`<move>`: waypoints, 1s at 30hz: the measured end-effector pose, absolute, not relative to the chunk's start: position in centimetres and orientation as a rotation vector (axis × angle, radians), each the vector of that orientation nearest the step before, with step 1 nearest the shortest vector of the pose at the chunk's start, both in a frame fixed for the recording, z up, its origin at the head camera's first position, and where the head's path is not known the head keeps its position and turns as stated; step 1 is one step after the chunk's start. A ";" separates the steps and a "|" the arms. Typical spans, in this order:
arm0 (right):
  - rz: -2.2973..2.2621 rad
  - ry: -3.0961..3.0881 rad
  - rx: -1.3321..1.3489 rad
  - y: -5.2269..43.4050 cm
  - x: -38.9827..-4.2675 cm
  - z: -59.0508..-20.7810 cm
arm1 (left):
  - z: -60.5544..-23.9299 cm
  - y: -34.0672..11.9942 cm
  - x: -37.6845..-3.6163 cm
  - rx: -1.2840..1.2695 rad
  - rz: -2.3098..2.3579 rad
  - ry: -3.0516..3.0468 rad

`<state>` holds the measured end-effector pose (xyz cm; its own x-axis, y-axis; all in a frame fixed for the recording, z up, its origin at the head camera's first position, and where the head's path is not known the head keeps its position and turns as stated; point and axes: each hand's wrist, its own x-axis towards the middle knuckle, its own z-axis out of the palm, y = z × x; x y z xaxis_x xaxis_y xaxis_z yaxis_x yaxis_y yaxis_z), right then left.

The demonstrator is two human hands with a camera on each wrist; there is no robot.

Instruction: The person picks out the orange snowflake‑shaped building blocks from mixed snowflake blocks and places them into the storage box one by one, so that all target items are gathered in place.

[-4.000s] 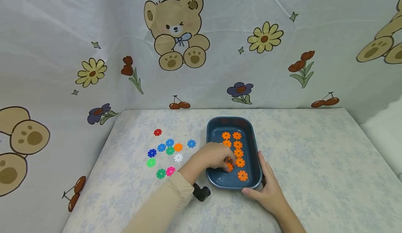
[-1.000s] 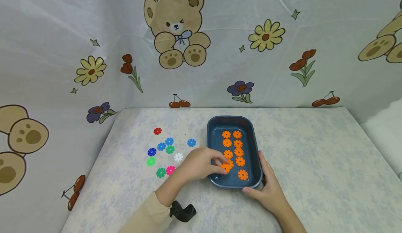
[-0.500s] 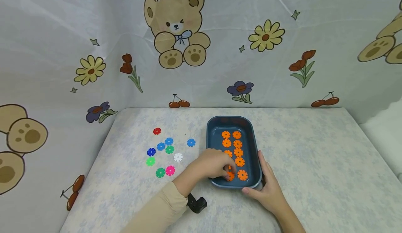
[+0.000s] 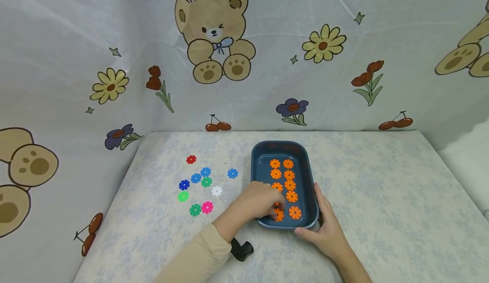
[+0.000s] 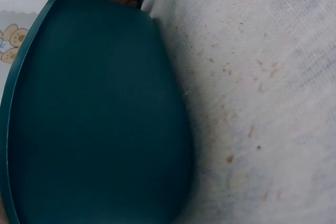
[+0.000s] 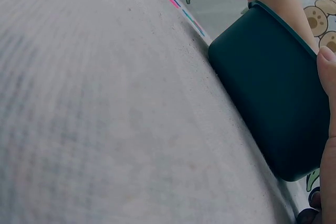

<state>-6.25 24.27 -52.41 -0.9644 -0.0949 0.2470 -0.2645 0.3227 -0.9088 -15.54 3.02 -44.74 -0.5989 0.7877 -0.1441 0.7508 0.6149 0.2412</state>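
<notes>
orange discs (image 4: 289,175) line the tray (image 4: 311,206); left hand (image 4: 259,202) has shifted nearer, pinching a disc (image 4: 278,215) at the row's end; right hand (image 4: 324,228) grips the tray.

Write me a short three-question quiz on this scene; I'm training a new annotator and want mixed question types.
1. True or false: every flower disc inside the blue tray is orange.
2. Which hand steadies the tray's near right corner? A) left hand B) right hand
3. Fill in: the left hand reaches into the tray and its fingertips touch an ___ disc.

Key: 1 true; 2 B; 3 orange. The other colours, such as the red disc and pink disc, lie on the table left of the tray.
</notes>
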 end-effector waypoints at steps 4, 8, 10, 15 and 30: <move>1.730 -2.425 0.351 24.3 -6.3 -52.2 | -44.8 2.9 -15.5 1.247 0.202 2.633; 1.690 -2.446 0.344 24.2 -6.4 -52.1 | -45.1 2.9 -15.5 1.246 0.214 2.647; 1.660 -2.462 0.325 24.2 -6.4 -52.1 | -45.1 2.8 -15.5 1.252 0.248 2.651; 1.624 -2.467 0.324 24.3 -6.4 -52.0 | -44.6 1.8 -15.1 1.288 0.573 2.732; 1.705 -2.433 0.298 23.8 -6.1 -52.0 | -45.3 -4.9 -13.3 0.810 1.485 3.154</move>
